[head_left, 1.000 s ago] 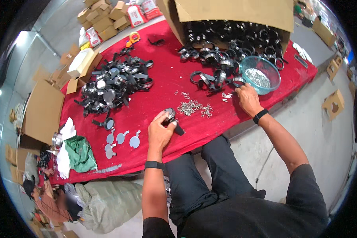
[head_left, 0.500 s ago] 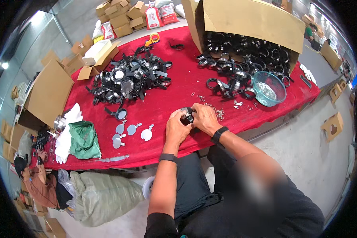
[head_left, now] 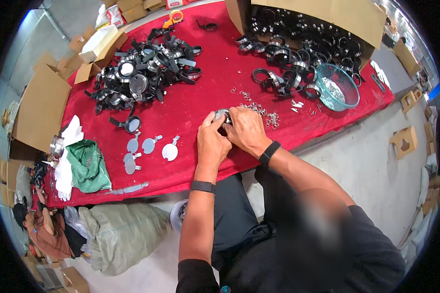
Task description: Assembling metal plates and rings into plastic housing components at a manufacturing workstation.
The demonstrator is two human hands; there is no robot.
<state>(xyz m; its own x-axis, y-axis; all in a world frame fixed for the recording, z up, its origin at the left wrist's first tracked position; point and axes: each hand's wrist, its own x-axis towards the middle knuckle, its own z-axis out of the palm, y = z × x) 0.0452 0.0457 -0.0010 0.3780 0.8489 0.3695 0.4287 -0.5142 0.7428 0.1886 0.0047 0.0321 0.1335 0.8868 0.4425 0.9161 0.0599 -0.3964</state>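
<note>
My left hand (head_left: 212, 142) and my right hand (head_left: 248, 130) meet over the red-covered table, both closed around a small round black part with a silvery face (head_left: 223, 114). Fingers hide most of it. Just beyond my right hand lie loose small metal clips (head_left: 271, 117). Flat grey discs with tabs (head_left: 170, 152) lie to the left of my left hand. Farther left is a heap of black-handled ring parts (head_left: 138, 84), with one such part (head_left: 132, 124) at its near edge.
A cardboard box (head_left: 322, 17) spills more black rings at the back right, beside a clear bowl (head_left: 352, 97) of small metal pieces. Green cloth (head_left: 88, 166) and white gloves (head_left: 68, 166) lie at left. A person (head_left: 49, 232) sits beyond a large sack (head_left: 124, 234).
My view has tilted and shifted a little. Both hands still hold the round part, and its silvery face now shows more between my fingers.
</note>
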